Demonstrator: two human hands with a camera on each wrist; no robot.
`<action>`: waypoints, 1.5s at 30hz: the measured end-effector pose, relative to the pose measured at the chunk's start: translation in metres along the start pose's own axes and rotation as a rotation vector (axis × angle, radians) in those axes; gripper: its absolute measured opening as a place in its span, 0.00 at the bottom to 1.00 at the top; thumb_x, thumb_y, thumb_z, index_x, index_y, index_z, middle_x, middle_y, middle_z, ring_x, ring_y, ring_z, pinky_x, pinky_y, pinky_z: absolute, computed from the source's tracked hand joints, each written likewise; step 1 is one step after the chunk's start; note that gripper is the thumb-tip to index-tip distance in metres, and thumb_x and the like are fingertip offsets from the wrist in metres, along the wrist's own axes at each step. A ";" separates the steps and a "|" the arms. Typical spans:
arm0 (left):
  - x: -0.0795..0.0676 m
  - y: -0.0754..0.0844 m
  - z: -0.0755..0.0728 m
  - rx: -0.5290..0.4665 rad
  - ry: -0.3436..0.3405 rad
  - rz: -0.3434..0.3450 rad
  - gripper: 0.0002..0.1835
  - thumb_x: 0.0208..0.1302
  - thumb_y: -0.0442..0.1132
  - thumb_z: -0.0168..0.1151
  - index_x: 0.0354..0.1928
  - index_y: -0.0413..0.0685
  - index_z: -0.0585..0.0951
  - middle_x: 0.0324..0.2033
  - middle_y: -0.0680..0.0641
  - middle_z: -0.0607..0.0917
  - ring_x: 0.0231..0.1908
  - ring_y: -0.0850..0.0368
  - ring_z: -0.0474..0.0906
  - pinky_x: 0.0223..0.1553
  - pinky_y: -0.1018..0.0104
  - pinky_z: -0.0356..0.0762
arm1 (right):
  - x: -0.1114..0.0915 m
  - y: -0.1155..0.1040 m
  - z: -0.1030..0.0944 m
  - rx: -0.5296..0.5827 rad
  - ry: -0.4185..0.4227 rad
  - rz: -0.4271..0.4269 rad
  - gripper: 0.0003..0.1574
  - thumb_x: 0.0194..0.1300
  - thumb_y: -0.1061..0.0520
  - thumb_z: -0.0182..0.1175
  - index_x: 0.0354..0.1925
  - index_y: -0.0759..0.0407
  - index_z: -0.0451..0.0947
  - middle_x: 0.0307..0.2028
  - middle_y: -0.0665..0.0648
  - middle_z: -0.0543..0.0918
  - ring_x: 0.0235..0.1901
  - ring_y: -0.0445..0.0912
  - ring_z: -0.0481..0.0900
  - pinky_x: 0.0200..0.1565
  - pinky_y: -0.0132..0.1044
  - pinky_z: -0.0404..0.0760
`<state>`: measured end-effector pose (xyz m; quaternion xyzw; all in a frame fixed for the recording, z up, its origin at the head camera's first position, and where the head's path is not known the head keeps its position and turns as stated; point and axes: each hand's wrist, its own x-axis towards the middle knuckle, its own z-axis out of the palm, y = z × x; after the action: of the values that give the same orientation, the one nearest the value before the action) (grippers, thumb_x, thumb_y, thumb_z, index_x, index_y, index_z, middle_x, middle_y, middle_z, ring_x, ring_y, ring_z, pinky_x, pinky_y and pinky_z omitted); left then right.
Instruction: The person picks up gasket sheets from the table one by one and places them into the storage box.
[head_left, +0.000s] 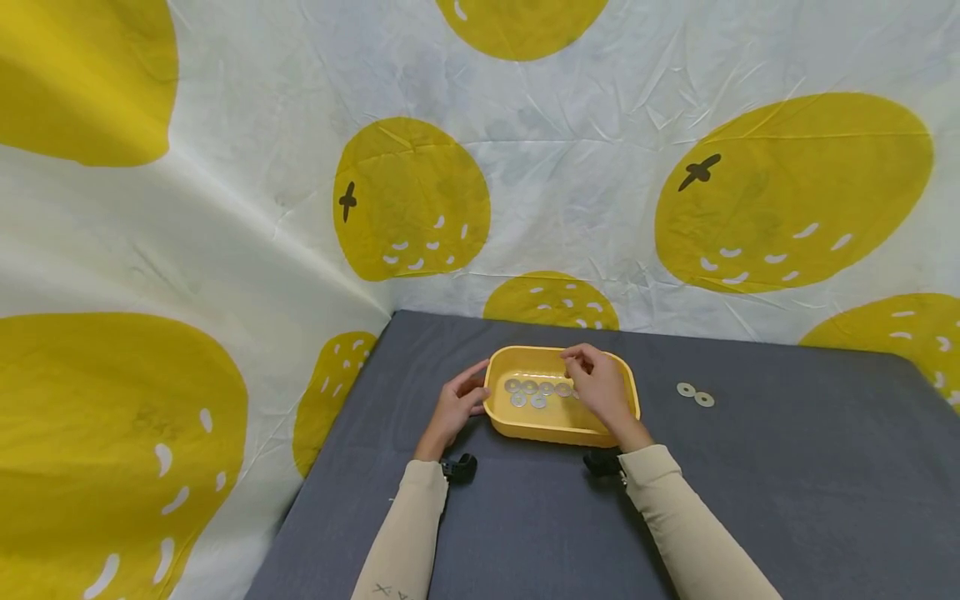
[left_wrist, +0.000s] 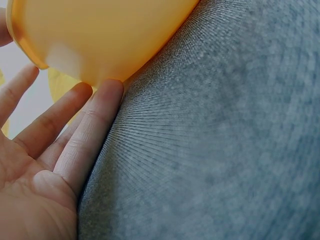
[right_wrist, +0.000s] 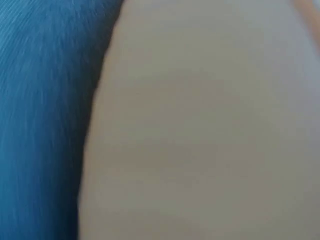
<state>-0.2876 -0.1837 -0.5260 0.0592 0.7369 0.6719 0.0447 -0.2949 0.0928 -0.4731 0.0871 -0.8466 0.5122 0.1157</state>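
Note:
A yellow rectangular tray [head_left: 525, 428] with rounded corners sits on the dark grey cloth. Inside it, several flat metal washers [head_left: 529, 387] lie in two rows, a longer one behind a shorter one. My left hand [head_left: 456, 404] is at the tray's left end, thumb near the rim. In the left wrist view, nearly straight fingers [left_wrist: 82, 142] touch the tray's outer wall [left_wrist: 115, 40]. My right hand [head_left: 602, 390] is over the tray's right half, fingers bent downward and hiding part of the longer row. I cannot tell whether a washer is between its fingertips.
Two more washers [head_left: 695, 395] lie side by side on the cloth [head_left: 795, 467], right of the tray. A white sheet [head_left: 570, 208] printed with yellow fruit hangs behind the table and along its left side. A beige sleeve [right_wrist: 200, 125] fills most of the right wrist view.

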 end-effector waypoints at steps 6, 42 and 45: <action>0.000 0.000 0.001 0.006 -0.004 -0.003 0.29 0.70 0.41 0.62 0.72 0.69 0.74 0.60 0.43 0.83 0.56 0.47 0.84 0.49 0.58 0.88 | -0.007 0.015 -0.045 -0.017 0.083 0.050 0.11 0.75 0.56 0.58 0.47 0.59 0.85 0.31 0.65 0.86 0.22 0.47 0.78 0.23 0.32 0.75; -0.012 0.030 0.001 -0.050 -0.069 -0.027 0.31 0.72 0.35 0.61 0.75 0.53 0.70 0.64 0.33 0.79 0.62 0.34 0.78 0.48 0.62 0.87 | -0.001 0.108 -0.165 -0.512 -0.278 0.347 0.27 0.71 0.49 0.62 0.51 0.73 0.77 0.51 0.76 0.80 0.44 0.66 0.79 0.42 0.56 0.79; -0.012 0.029 0.001 -0.049 -0.067 -0.028 0.31 0.72 0.36 0.61 0.75 0.53 0.70 0.64 0.34 0.79 0.62 0.35 0.78 0.48 0.62 0.87 | 0.002 0.108 -0.164 -0.515 -0.301 0.360 0.27 0.71 0.50 0.62 0.52 0.75 0.76 0.51 0.76 0.79 0.46 0.67 0.78 0.44 0.57 0.79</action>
<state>-0.2747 -0.1822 -0.4971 0.0702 0.7190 0.6868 0.0798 -0.3082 0.2876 -0.4901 -0.0212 -0.9574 0.2752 -0.0847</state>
